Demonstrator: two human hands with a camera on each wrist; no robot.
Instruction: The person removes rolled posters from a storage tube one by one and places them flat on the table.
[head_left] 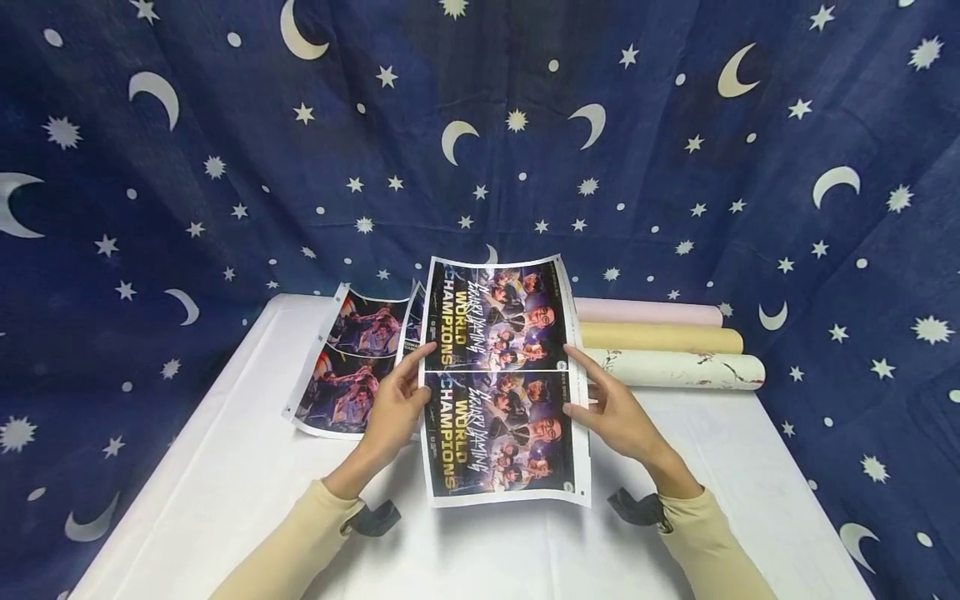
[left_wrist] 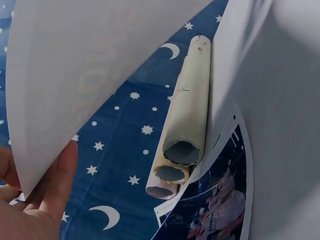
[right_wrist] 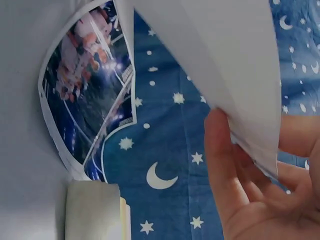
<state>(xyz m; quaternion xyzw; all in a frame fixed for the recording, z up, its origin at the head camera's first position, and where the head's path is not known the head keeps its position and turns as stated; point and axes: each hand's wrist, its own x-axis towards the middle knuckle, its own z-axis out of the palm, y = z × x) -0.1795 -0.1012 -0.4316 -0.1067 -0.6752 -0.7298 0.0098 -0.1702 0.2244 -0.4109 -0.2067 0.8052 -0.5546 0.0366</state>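
A glossy poster sheet point(head_left: 517, 433) printed twice with "World Champions" is held up over the table, bowed slightly along its length. My left hand point(head_left: 395, 406) pinches its left edge near the middle, fingers behind and thumb at the border. On the opposite edge my right hand point(head_left: 618, 412) grips it the same way. Both wrist views show the plain white back of the poster sheet point(left_wrist: 75, 55) point(right_wrist: 235, 55) between thumb and fingers. Behind it to the left lies another printed sheet point(head_left: 360, 367) with stage pictures, its edges curling upward; the held sheet partly hides more prints there.
Three paper rolls lie side by side at the back right: a pink roll point(head_left: 660, 312), a yellow roll point(head_left: 675, 338) and a whitish roll point(head_left: 690, 369) with a branch pattern. A white cloth covers the table point(head_left: 247, 500). A blue moon-and-star curtain point(head_left: 405, 150) hangs behind.
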